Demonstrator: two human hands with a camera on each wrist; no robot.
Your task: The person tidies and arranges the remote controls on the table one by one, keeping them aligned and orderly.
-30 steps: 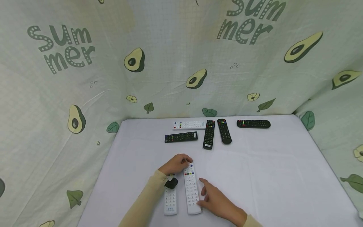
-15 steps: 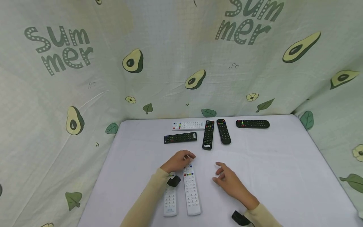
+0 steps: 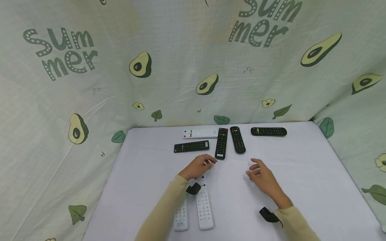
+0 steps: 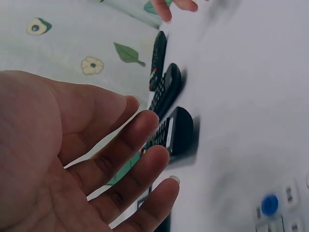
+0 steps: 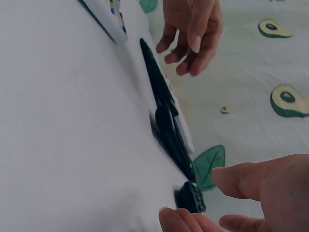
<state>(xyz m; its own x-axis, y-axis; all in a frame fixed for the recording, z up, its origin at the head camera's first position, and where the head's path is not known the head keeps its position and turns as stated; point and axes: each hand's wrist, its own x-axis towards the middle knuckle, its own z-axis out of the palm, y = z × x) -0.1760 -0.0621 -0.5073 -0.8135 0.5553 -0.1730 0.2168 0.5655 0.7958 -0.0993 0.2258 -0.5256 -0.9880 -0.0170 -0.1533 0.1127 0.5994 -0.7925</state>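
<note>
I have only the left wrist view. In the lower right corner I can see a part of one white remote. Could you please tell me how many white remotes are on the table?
Observer: The head view shows three: the left white remote, the right white remote and the far white remote.
Operator: Does the right hand hold something? I see only a few of its fingers.
Observer: No, the head view shows that it holds nothing.
Operator: Thank you. Is there also something beside its sleeve?
Observer: Yes, in the head view there is a small black device at the cuff.
</note>
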